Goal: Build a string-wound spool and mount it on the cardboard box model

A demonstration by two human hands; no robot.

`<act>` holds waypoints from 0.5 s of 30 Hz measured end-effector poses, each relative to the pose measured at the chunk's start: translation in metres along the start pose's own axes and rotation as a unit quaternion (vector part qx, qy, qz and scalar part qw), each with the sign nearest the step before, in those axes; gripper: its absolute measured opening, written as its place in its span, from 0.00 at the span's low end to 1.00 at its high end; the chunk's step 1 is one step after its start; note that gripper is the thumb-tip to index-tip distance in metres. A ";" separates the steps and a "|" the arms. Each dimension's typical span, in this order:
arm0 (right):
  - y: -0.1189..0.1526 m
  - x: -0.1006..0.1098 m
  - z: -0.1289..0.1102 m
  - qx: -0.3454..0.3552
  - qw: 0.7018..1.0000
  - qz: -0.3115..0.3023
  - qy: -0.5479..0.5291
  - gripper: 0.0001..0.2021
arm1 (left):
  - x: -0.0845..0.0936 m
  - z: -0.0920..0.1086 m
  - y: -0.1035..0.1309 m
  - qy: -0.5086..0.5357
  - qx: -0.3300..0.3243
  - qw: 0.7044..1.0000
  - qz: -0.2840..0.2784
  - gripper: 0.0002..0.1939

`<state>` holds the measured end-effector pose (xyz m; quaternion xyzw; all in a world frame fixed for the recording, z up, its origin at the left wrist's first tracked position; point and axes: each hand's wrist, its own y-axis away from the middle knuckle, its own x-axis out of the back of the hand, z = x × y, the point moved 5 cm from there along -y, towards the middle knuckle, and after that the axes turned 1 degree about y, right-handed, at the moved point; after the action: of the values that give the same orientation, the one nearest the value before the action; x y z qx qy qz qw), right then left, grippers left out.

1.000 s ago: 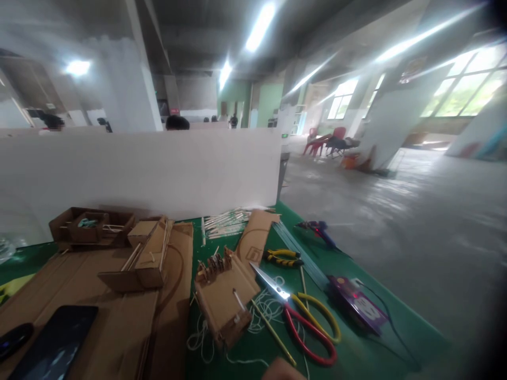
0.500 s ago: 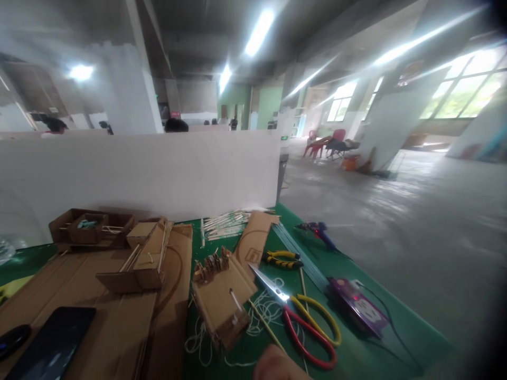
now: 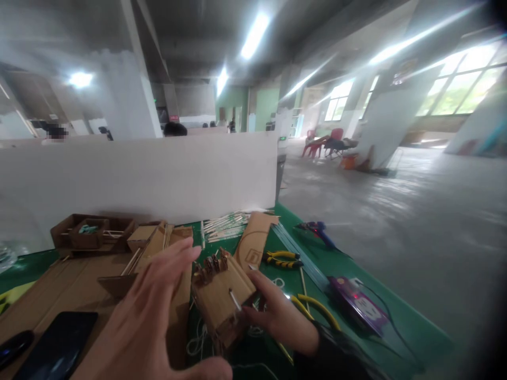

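Observation:
A small cardboard box (image 3: 222,295) with ragged cardboard pieces along its far edge and a short stick on its top lies at an angle in front of me. My right hand (image 3: 283,309) is at its right side, thumb and fingers against the two right corners. On the left, my left hand (image 3: 154,311) reaches toward the box with fingers and thumb spread, holding nothing and apart from it. White string (image 3: 196,343) lies tangled around the box. Scissors (image 3: 317,309) with yellow and red handles are mostly hidden behind my right hand.
Yellow-black pliers (image 3: 283,258), a flat cardboard piece (image 3: 253,237), thin sticks (image 3: 225,224), a glue gun (image 3: 319,232) and a purple device (image 3: 358,306) with a cable lie on the green table. Cardboard parts (image 3: 93,232) and a phone (image 3: 57,343) are at left. A white partition (image 3: 158,177) stands behind.
My left hand has come into view, spread open, from below. My right hand has moved up and forward from the bottom edge to the box, covering much of the scissors.

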<state>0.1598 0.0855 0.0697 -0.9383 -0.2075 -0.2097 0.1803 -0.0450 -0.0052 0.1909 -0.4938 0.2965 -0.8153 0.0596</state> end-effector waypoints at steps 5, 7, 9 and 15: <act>-0.006 -0.014 -0.001 0.082 0.995 0.029 0.055 0.08 | -0.035 -0.018 -0.005 -0.049 0.039 0.993 -0.104 0.60; 0.000 -0.013 -0.002 0.074 0.996 0.038 0.040 0.05 | -0.038 -0.015 -0.008 -0.031 0.057 0.993 -0.101 0.56; 0.004 -0.013 -0.003 0.061 0.998 0.021 0.024 0.14 | -0.038 -0.012 -0.010 -0.011 0.063 0.993 -0.098 0.53; 0.002 -0.021 -0.004 0.064 0.998 0.013 0.023 0.08 | -0.038 -0.021 -0.015 0.051 0.071 0.992 -0.090 0.47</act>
<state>0.1424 0.0750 0.0630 -0.9224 -0.2037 -0.2153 0.2478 -0.0398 0.0311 0.1627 -0.4710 0.1947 -0.8603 0.0063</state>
